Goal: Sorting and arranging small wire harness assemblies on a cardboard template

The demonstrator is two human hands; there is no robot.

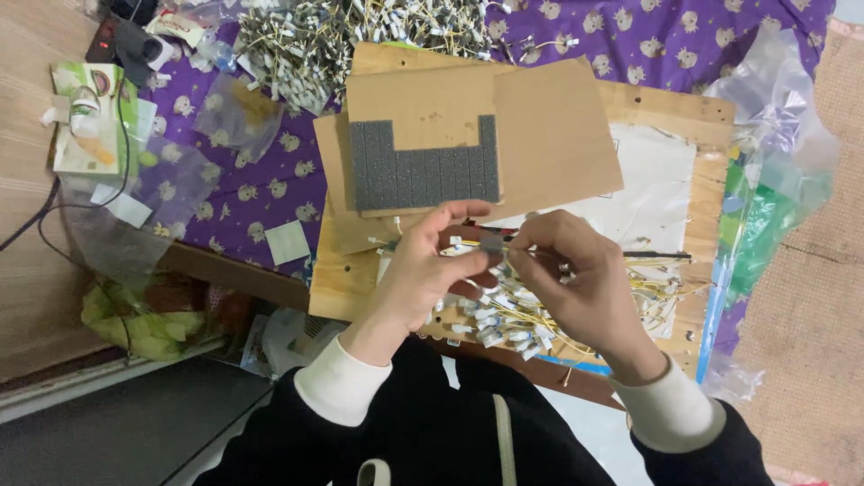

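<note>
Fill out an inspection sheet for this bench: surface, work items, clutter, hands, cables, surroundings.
Surface: wooden board on a purple patterned cloth.
Work items: small grey foam piece pinched between both hands; cardboard sheet carrying grey foam squares; yellow wires with white connectors piled under the hands.
Clutter: clear plastic bags at right, green and white box at left, larger heap of wired connectors at the top.
Hands: left hand and right hand, fingers closed on the foam piece.
Cables: black cable trailing off the left edge.
Surroundings: grey floor, green bag under the bench.
</note>
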